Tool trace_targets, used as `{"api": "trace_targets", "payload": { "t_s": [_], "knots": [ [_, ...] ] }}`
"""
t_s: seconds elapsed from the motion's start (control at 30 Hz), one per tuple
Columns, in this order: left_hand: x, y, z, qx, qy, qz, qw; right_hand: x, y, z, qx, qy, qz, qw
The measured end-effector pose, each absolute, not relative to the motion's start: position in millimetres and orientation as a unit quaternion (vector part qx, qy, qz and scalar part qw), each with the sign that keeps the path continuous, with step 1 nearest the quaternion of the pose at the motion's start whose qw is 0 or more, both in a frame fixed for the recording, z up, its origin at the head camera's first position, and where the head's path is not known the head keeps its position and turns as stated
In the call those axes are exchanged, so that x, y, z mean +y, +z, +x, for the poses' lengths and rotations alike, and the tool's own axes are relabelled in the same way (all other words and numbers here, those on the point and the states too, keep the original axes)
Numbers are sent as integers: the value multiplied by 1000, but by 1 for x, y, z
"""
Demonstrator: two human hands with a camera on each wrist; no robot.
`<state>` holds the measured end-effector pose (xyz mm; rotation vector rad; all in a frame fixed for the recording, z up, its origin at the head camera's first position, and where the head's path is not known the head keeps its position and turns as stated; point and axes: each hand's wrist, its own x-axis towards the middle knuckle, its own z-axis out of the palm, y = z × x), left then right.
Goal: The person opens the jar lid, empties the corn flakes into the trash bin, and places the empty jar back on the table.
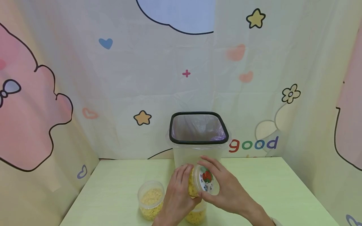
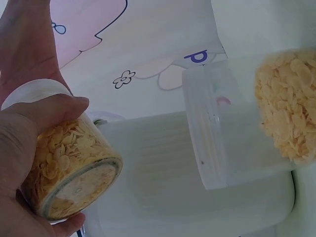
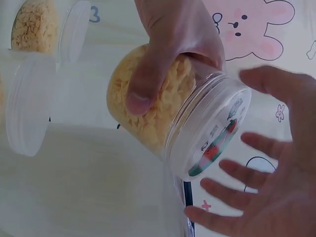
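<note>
My left hand (image 1: 178,188) grips a clear plastic jar (image 1: 193,185) of pale yellow flakes, tipped over with its lid facing right. In the right wrist view, the left thumb lies across the jar's side (image 3: 143,123). The white lid (image 1: 207,179) carries a red fruit picture and is on the jar. Around that lid my right hand (image 1: 229,188) is spread, thumb at the lower edge and fingers toward the top. From the right wrist view, the fingers (image 3: 237,192) stand apart from the lid, with gaps showing between.
A second jar of flakes (image 1: 151,207) stands on the pale green table (image 1: 113,182) left of my hands. Another jar (image 1: 195,217) is partly hidden below them. Behind stands a bin with a black rim (image 1: 199,142) and a clear liner, against a printed cloth backdrop (image 1: 158,78).
</note>
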<state>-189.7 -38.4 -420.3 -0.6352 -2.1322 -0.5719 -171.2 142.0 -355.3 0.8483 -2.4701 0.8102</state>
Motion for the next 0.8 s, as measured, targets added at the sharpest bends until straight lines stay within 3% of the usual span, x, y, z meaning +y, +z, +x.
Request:
{"api": "trace_targets", "payload": {
  "t_s": [0.17,0.47,0.8],
  "knots": [
    [-38,-419,-189,-849,-233,-249,404,138,-352,-169,-892,325,230,213],
    [-39,-418,-190,-852,-222,-248,403,129,-350,-166,-937,292,137,132],
    [-39,-421,-190,-855,-213,-252,401,126,-354,-169,-939,298,124,119]
  ]
}}
